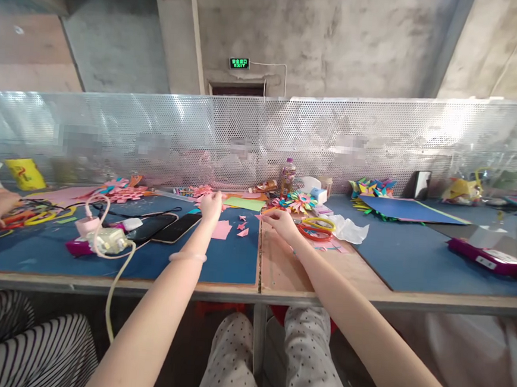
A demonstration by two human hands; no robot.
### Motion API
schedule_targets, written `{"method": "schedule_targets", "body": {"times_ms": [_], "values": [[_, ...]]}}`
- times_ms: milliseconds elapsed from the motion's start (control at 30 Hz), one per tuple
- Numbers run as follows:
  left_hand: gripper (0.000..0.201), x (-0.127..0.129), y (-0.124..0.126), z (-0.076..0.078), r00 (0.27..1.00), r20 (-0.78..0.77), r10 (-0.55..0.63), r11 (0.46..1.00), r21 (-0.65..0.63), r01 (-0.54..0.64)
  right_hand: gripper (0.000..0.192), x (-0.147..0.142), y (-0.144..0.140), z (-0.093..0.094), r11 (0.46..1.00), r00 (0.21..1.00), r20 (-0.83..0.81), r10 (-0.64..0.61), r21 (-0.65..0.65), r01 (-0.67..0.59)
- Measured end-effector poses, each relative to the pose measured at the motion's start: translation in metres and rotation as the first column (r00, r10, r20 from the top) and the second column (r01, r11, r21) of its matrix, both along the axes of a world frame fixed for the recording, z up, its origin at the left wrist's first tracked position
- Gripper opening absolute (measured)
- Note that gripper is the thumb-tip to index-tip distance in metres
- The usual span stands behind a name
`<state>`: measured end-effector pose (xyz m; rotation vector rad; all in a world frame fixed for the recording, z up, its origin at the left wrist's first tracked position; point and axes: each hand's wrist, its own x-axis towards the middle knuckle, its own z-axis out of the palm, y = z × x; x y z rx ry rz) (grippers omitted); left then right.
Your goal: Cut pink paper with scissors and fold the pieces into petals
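My right grip seems pinched on a pink paper piece above the tabletop; I can't tell whether my left grip holds anything. A low sweep could scatter the loose pink scraps between them.

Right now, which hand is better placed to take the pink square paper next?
Probably the left hand: the pink square paper lies beside its wrist, while the right hand is farther off. Whether the left holds anything is unclear.

Exit sign: 12 o'clock, on the wall
Bottle: purple-capped, 5 o'clock from the sign
Phone: 8 o'clock from the bottle
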<state>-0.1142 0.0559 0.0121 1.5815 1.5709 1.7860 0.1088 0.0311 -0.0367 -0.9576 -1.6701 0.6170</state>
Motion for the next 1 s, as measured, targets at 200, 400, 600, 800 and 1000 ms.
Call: {"method": "schedule_targets", "body": {"times_ms": [200,400,600,800,1000], "values": [[0.025,-0.033,0.007,-0.012,0.845,-0.529,-0.082,0.958,-0.275,-0.079,0.017,-0.015,0.004,-0.010,1.000,0.998,0.067,0.002,-0.004,-0.002],[0.057,-0.035,0.002,-0.018,0.666,-0.681,-0.306,0.880,-0.469,-0.076,0.008,-0.022,0.009,-0.008,0.992,0.979,0.164,-0.122,0.006,0.122],[0.077,-0.051,-0.009,-0.016,0.564,-0.600,-0.568,0.754,-0.654,0.063,0.024,-0.027,0.010,-0.009,0.991,0.977,0.166,-0.131,0.040,0.126],[0.099,-0.063,-0.017,-0.015,0.461,-0.577,-0.674,0.681,-0.727,0.087,0.033,-0.019,0.008,-0.008,0.987,0.977,0.142,-0.158,-0.005,0.160],[0.078,-0.059,-0.016,-0.019,0.570,-0.531,-0.627,0.725,-0.666,0.177,0.029,-0.010,0.010,-0.009,0.975,0.944,0.242,-0.223,0.041,0.219]]}}
